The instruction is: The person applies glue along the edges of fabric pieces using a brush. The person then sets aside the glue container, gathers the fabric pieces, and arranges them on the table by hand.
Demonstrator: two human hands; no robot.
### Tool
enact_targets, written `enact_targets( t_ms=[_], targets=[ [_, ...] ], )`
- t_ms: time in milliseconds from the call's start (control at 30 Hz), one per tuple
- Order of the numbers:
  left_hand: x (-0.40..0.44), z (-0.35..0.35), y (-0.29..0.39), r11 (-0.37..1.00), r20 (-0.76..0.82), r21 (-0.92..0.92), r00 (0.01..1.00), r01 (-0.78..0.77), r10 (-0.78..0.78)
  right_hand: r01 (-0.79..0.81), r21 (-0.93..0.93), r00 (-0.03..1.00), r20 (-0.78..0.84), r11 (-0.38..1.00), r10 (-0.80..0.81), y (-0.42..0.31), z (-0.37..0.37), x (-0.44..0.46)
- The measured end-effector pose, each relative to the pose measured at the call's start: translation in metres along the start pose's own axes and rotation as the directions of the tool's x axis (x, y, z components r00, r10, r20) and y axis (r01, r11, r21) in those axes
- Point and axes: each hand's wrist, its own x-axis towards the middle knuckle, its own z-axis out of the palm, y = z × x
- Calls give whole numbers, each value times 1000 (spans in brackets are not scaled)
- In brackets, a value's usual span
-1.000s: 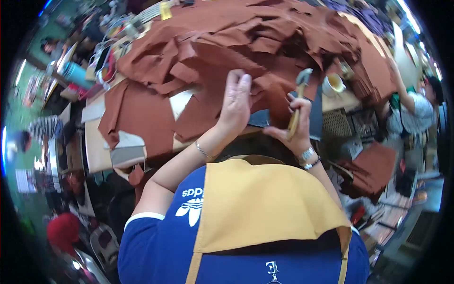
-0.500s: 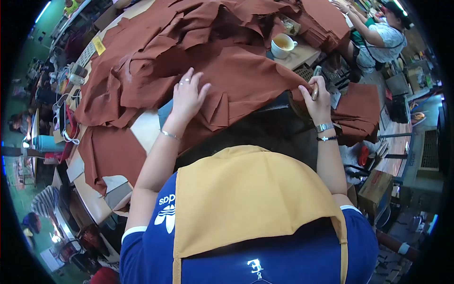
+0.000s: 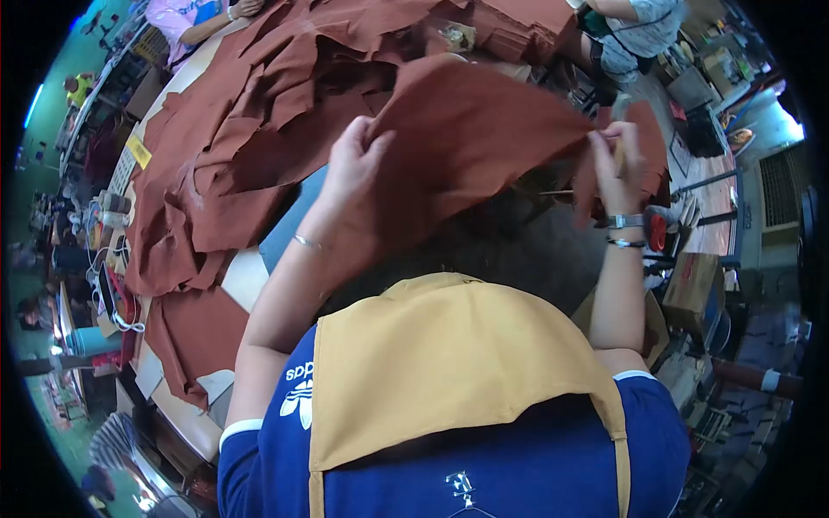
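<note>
A crowded workroom surrounds us, and before us stands a smooth, pale bench [image 3: 188,425]. Near its lower left corner we see a flat, angular reddish-brown piece [image 3: 199,332]; along the left edge rises a rumpled heap [image 3: 233,164] of similar leather-like material, creased into soft ridges. Next lies a smooth blue-grey panel [image 3: 294,220]. Our left hand [image 3: 356,164] has its grip pinched on a broad, supple sheet [image 3: 475,129], lifted over the bench's near edge. Our right hand [image 3: 620,164] pinches the sheet's pointed right end, also clasping a blurred, slim-handled tool [image 3: 619,155].
</note>
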Motion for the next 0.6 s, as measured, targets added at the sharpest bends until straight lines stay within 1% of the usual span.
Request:
enact_targets(
  t_ms=[33,67,100,133,167,200,267,300,400,433,467,500,533,567,600],
  targets=[
    [-13,15,33,952,68,-305,997,-2,24,115,-51,988,-100,992,-119,1,-22,7],
    [-20,25,40,957,116,-268,983,-108,144,136,-123,973,-168,983,-156,15,-44,17],
    [-33,35,58,912,178,-394,965,-109,192,145,-214,941,-271,966,-202,17,-66,24],
    [-43,36,71,927,278,-364,939,-89,200,117,-205,924,-336,972,-182,17,-89,27],
    [-49,37,74,944,383,-328,908,-36,168,48,-114,921,-380,992,-88,30,-111,31],
    [-53,38,76,958,482,-285,866,13,132,188,-110,882,-417,976,-217,25,-128,32],
    [-58,42,60,943,518,-332,840,21,163,264,-199,867,-380,944,-322,15,-147,32],
    [-61,43,48,935,535,-354,826,28,178,317,-57,882,-350,947,-317,9,-146,29],
    [-84,39,14,875,401,-473,909,101,112,303,111,939,-204,946,-277,-2,-122,21],
    [-95,37,11,844,302,-526,951,106,69,305,10,936,-185,952,-298,-10,-108,18],
    [-106,32,2,853,224,-519,973,62,65,260,31,958,-136,965,-253,-15,-93,13],
    [-117,24,-11,862,143,-507,988,20,61,214,-1,975,-68,977,-213,-21,-78,9],
    [-128,13,-17,871,60,-491,996,-22,59,279,86,959,-75,957,-273,-18,-57,9],
    [-139,3,-20,879,-6,-475,999,-50,54,262,78,965,-47,962,-259,-24,-42,3],
    [-148,-9,-21,886,-73,-457,996,-79,52,143,105,989,25,984,-146,-32,-31,0]
  ],
)
